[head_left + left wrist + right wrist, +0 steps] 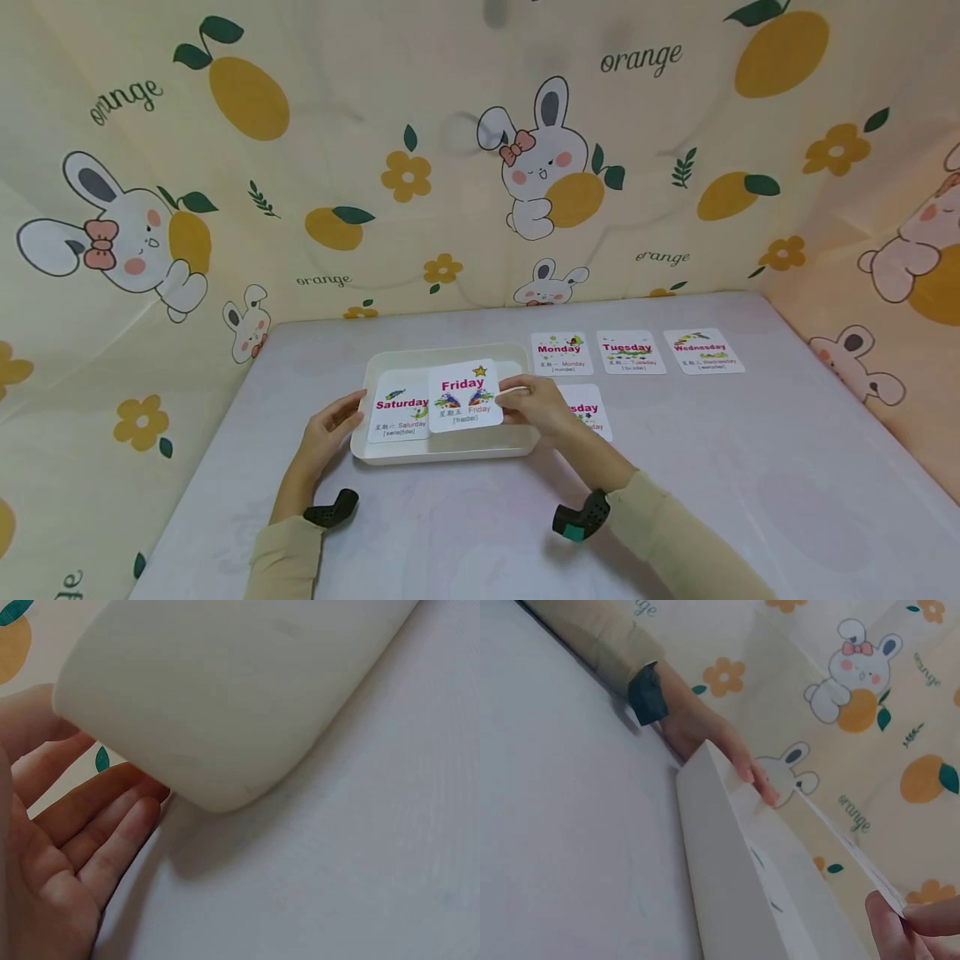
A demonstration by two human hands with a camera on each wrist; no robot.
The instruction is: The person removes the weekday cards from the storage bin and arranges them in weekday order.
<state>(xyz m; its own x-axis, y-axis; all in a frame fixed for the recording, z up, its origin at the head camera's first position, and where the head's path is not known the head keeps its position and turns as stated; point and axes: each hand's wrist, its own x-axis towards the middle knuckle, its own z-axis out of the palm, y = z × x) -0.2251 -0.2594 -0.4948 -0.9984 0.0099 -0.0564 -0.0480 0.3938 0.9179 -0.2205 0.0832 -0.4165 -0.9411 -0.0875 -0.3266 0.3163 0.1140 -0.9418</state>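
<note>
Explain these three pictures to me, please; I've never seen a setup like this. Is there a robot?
No robot shows here, just a person's two bare hands, with a black device on each wrist. The wide picture comes from a camera on the head, looking forward and down; the other two come from cameras on the wrists. On the table, the left hand touches the left end of a white tray. The right hand pinches the Friday card above it. The Saturday card lies inside. To the tray's right are the Monday card, Tuesday card, Wednesday card and a partly hidden card.
</note>
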